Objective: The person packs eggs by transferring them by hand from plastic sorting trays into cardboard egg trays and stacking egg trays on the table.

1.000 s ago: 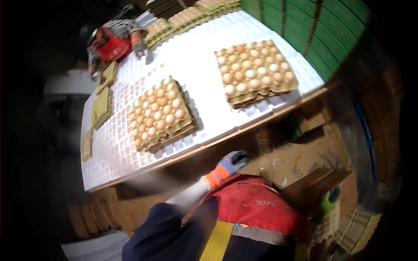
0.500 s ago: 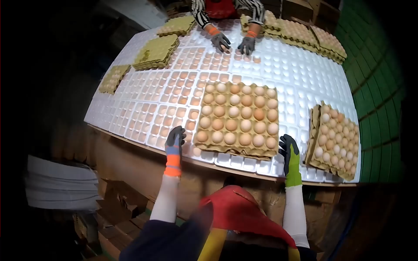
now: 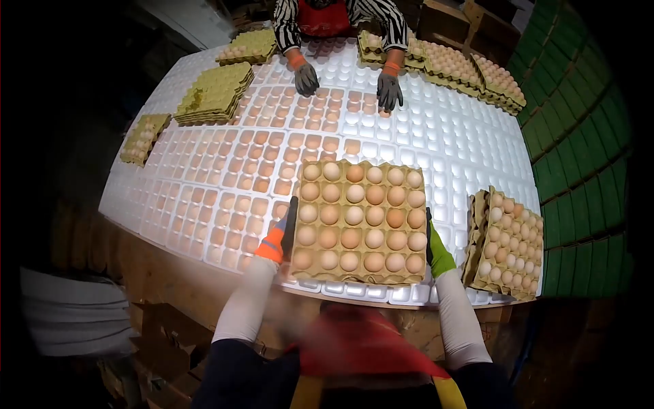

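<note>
- The left hand (image 3: 290,225) is pressing along the left side of the tray (image 3: 360,279), fingers lying nearly straight; I cannot tell whether they are curling underneath.
- The right hand (image 3: 431,240) is bracing the right side; its fingers are partly hiding, so I cannot tell whether they are pinching.
- The tray, full of eggs (image 3: 354,215), is sitting between both hands, over the nearest white packs (image 3: 446,194).
- Another stack (image 3: 516,242) is sitting to the right.
- A co-worker's hands (image 3: 390,92) are lying over the packs opposite.
</note>
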{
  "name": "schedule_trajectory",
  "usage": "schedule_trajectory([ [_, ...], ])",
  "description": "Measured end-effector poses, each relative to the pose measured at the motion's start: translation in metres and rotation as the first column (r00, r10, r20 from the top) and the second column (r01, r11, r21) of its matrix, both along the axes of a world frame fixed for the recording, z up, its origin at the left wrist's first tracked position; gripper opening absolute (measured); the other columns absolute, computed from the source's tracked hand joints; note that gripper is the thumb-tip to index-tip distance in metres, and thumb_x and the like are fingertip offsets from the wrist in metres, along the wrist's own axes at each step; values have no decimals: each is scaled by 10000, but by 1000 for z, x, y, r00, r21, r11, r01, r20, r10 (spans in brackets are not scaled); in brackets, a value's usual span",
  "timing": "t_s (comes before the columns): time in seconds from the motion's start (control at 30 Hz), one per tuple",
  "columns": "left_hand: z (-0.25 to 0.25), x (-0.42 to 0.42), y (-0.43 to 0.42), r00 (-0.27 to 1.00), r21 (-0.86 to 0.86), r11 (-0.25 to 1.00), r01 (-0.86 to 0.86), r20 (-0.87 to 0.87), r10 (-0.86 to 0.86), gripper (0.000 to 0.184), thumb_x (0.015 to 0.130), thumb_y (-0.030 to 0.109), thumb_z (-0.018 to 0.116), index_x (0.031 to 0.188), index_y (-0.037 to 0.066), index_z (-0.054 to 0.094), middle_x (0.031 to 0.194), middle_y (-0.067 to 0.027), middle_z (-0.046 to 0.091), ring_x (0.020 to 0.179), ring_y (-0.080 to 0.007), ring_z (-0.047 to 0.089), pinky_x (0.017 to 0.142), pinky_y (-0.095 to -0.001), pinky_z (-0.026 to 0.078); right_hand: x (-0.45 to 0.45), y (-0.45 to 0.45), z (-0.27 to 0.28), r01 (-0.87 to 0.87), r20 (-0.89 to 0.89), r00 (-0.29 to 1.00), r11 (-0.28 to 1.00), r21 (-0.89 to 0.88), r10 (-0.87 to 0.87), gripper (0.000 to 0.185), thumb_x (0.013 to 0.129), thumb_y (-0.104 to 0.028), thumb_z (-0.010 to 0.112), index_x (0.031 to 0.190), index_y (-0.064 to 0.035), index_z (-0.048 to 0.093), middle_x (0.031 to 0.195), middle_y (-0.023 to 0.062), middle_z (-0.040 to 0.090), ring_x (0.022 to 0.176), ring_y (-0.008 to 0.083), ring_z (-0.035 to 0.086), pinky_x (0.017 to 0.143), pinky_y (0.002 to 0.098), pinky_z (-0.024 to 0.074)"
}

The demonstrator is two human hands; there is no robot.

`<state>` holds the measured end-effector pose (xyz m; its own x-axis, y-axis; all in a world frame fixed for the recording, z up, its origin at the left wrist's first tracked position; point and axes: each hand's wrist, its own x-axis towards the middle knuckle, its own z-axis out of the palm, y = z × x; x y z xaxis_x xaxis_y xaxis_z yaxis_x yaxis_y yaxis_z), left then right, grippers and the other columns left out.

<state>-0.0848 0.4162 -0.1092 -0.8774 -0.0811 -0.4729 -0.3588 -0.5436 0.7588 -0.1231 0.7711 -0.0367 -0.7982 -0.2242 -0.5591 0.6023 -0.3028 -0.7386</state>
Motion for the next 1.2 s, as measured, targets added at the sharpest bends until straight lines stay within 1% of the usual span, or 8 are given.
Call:
schedule_trajectory([
  [0.37,42,4,23,999,-15,1000,-14,-43,13,491,1014,372,428,1431,113,397,1350,-101,525,1183,-242,547,960,-412,506,11,10,-25,45,33,999,957,-285,-37,463,1011,-403,441,1386,-133,460,1249,81,604,1033,243,637,797,416,585],
  [0.47,74,16,13,998,9,1000,-3,-63,4,493,1018,363,419,1442,114,382,1364,-107,514,1196,-249,540,968,-419,507,20,4,-55,108,157,987,559,-822,40,448,1028,-344,403,1400,-95,424,1288,146,563,1064,325,626,821,507,581],
  [0.57,123,48,-23,997,-12,999,-42,-60,41,496,1022,355,409,1454,115,367,1379,-112,502,1209,-256,533,976,-425,508,42,-57,-38,-17,-18,1000,973,-229,14,452,1035,-335,395,1411,-85,404,1287,147,558,1089,298,610,877,472,554],
  [0.73,78,86,-209,993,-110,994,2,-117,-15,516,1023,329,426,1482,109,341,1444,-101,452,1266,-234,487,1025,-378,436,68,-213,-71,205,-570,808,833,513,152,435,975,-319,498,1261,9,526,1178,229,586,1064,387,566,927,438,453],
  [0.8,72,92,-257,997,-142,989,-49,-67,40,521,1020,340,424,1480,110,344,1443,-99,453,1261,-235,491,1020,-380,437,68,-265,-63,266,-605,777,781,565,173,403,960,-314,509,1209,1,548,1139,251,581,1010,430,551,882,470,449],
  [0.87,69,102,-293,995,-234,967,-101,-1,104,525,1018,352,422,1479,112,346,1442,-97,455,1255,-237,495,1016,-382,438,75,-297,-71,32,-499,831,874,485,246,359,973,-144,497,1319,-50,509,1325,191,502,1185,376,485,989,419,407],
  [0.93,58,108,-328,988,-341,933,-119,50,144,530,1015,363,419,1478,114,349,1441,-96,456,1249,-238,499,1011,-384,438,72,-334,-59,241,-589,785,783,573,190,401,951,-320,516,1195,-3,547,1113,246,586,1001,434,551,856,492,442],
  [1.2,3,108,-432,974,-674,738,-25,149,169,552,1005,410,411,1472,120,359,1437,-90,461,1226,-244,516,993,-392,442,37,-318,-45,-82,-258,942,893,442,214,374,945,-322,530,1171,-26,561,1091,226,603,994,406,569,851,474,450],
])
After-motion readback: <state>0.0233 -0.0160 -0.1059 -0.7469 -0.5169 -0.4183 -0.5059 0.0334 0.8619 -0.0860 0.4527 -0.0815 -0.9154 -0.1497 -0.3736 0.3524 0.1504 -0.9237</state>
